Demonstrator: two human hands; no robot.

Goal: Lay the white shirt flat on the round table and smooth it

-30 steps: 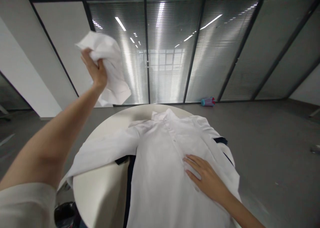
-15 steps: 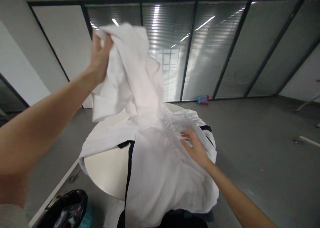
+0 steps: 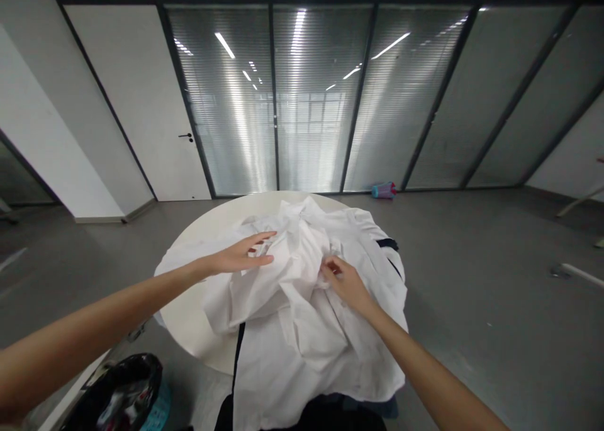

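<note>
A white long-sleeved shirt [image 3: 302, 336] with a dark navy inner trim lies on a round white table [image 3: 198, 324], its upper part bunched in a loose heap. My left hand [image 3: 240, 257] rests on the heap's left side, fingers spread and holding nothing. My right hand [image 3: 342, 283] is curled into the folds to the right of the heap, gripping the cloth. The shirt's collar is hidden among the folds.
Below left on the floor, a black bag [image 3: 117, 396] sits with a teal basket [image 3: 160, 412]. A small blue and pink bottle [image 3: 384, 190] lies by the far glass wall with blinds. A door [image 3: 184, 104] stands at the wall's left end.
My left hand has come down from above the table, and the raised part of the shirt now lies bunched on it. My right hand has gone from lying on the cloth to gripping it.
</note>
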